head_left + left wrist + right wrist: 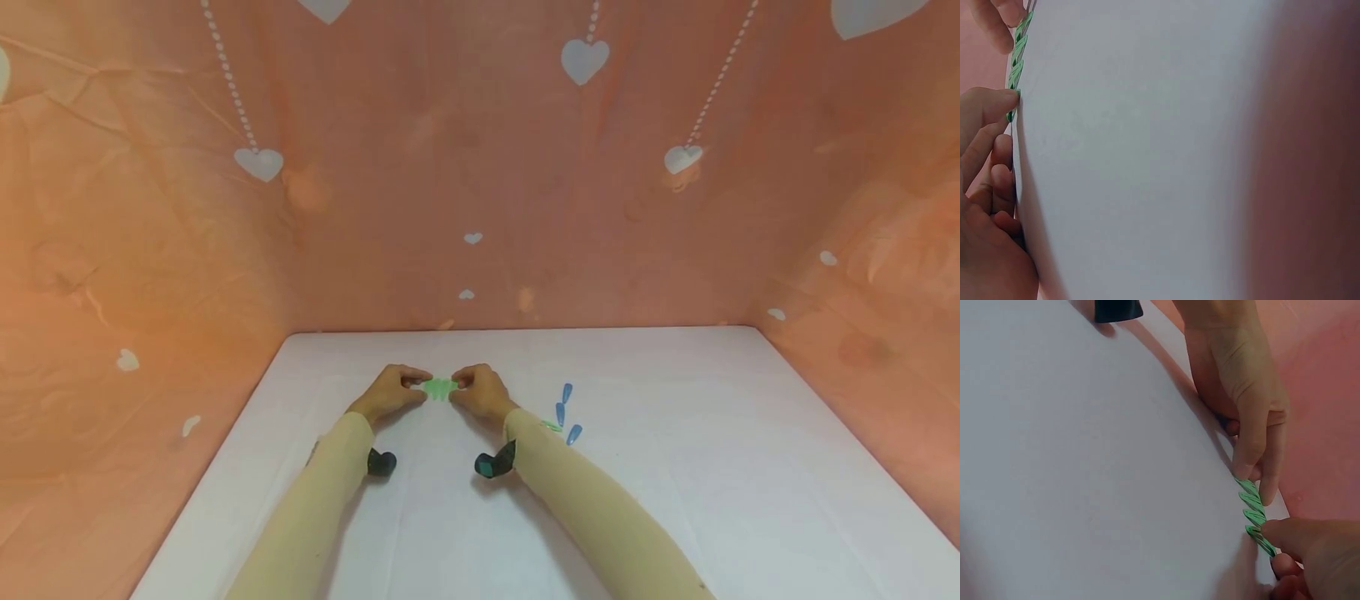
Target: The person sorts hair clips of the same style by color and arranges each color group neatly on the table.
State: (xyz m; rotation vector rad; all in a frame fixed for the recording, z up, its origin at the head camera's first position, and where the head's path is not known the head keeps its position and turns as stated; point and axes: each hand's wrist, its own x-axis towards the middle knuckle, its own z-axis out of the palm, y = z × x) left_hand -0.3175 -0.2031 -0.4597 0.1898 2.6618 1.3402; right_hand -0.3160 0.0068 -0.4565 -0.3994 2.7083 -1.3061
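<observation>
Several green snap hair clips [440, 388] lie side by side in a short row on the white table, between my two hands. At the row's left end, my left hand [392, 392] pinches a clip between thumb and index finger. My right hand [482, 393] pinches the clip at the right end the same way. Seen from the right wrist, the clips [1252, 501] slant parallel to one another, with the right thumb [1282, 534] on the nearest one. The left wrist view catches the row [1018, 61] nearly edge-on, along the picture's left side.
Right of my right forearm lie three blue hair clips [560, 413] and another green clip [552, 426], beside the sleeve. Dark wrist cameras [495, 463] jut inward from both forearms. Orange cloth [525, 208] with white hearts hangs behind and beside the white table [712, 467].
</observation>
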